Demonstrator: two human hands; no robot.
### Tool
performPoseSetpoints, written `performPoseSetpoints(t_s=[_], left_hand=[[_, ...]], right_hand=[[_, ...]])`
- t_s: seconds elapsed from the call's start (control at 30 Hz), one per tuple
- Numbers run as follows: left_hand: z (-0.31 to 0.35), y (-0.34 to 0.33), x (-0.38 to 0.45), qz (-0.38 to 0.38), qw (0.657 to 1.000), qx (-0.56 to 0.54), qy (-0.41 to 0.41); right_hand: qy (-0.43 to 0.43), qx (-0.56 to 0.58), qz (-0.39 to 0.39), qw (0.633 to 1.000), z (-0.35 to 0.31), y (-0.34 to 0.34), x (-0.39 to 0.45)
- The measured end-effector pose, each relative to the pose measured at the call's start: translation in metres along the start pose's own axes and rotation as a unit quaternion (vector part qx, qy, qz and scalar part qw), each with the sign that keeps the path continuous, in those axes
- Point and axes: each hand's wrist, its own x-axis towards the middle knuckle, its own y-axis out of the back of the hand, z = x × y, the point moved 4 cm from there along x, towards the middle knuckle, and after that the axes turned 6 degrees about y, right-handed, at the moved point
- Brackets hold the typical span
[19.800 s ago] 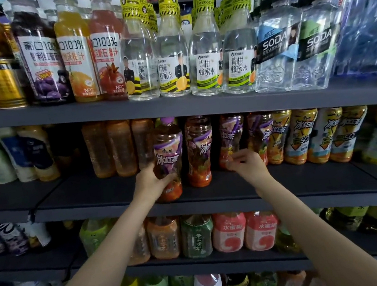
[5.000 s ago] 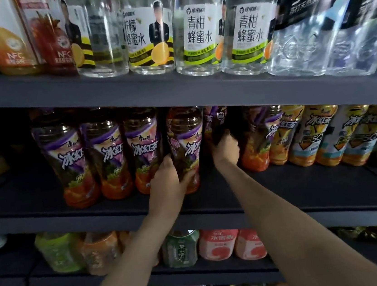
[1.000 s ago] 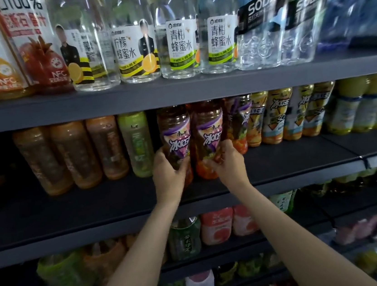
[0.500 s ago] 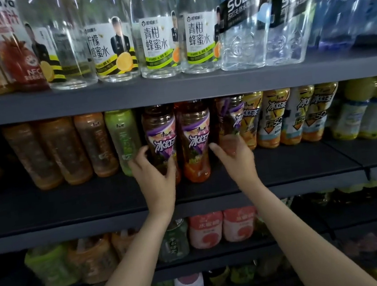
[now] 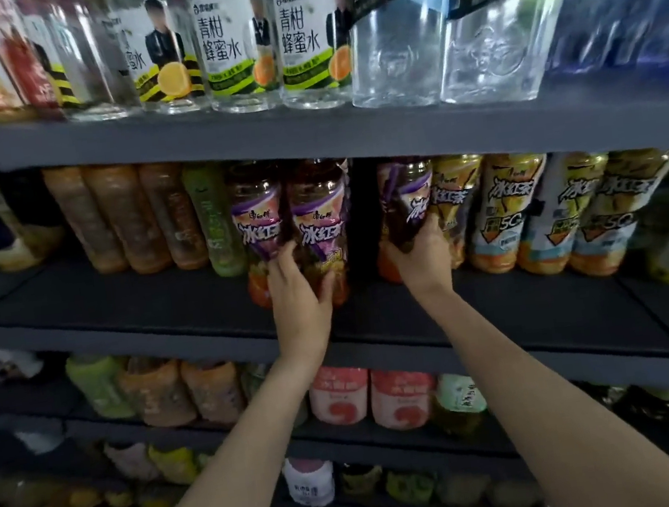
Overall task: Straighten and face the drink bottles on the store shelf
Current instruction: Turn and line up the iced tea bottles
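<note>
Half a second ago our right hand (image 5: 419,257) only touched; now it grips a purple tea bottle (image 5: 405,206), pulled apart from the one (image 5: 319,230) our left hand (image 5: 301,291) holds.

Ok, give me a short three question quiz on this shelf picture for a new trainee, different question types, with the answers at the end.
1. True or false: the left hand holds a green bottle.
2. Which hand grips the purple-labelled iced tea bottle beside the yellow-labelled iced tea bottles? A left, B right.
3. Fill in: the clear soda bottles stand on the ___ shelf.

Key: 1 false, it grips a purple-labelled iced tea bottle. 2 B, the right hand grips that bottle. 3 upper.
</note>
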Motion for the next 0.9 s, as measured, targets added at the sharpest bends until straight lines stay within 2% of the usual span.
performPoseSetpoints(t_s=[0.13,0.2,0.23,0.3,0.33,0.4,0.47,0.53,0.6,0.67,0.77,0.9], left_hand=[[0.011,0.006,-0.014,0.051,0.999,-0.002,-0.01],[0.023,0.008,-0.028,0.058,0.996,-0.006,-0.069],[0.028,0.008,-0.034,0.034,0.995,-0.014,-0.097],[0.035,0.002,-0.042,-0.072,0.992,-0.045,-0.097],[0.038,0.0,-0.045,-0.147,0.985,-0.065,-0.061],[0.039,-0.003,-0.053,-0.293,0.948,-0.109,0.064],[0.037,-0.002,-0.062,-0.37,0.901,-0.163,0.159],[0.036,0.004,-0.065,-0.37,0.891,-0.196,0.173],[0.039,0.012,-0.064,-0.341,0.912,-0.184,0.135],[0.044,0.021,-0.062,-0.317,0.933,-0.153,0.079],[0.049,0.033,-0.061,-0.282,0.957,-0.066,-0.024],[0.057,0.052,-0.059,-0.224,0.968,0.004,-0.113]], right_hand=[[0.042,-0.007,-0.035,0.998,-0.004,0.016,-0.018],[0.052,0.02,-0.065,0.996,-0.008,0.028,-0.024],[0.05,0.049,-0.089,0.994,-0.01,0.035,-0.028],[0.022,0.135,-0.145,0.98,-0.014,0.048,-0.037],[0.003,0.179,-0.162,0.97,-0.015,0.053,-0.043],[-0.041,0.256,-0.168,0.951,-0.015,0.058,-0.058],[-0.089,0.326,-0.162,0.927,-0.016,0.06,-0.072],[-0.127,0.414,-0.158,0.887,-0.021,0.066,-0.08],[-0.155,0.469,-0.15,0.857,-0.027,0.075,-0.082],[-0.189,0.475,-0.138,0.848,-0.031,0.082,-0.084],[-0.234,0.446,-0.113,0.857,-0.036,0.083,-0.089],[-0.275,0.465,-0.034,0.841,-0.037,0.085,-0.098]])
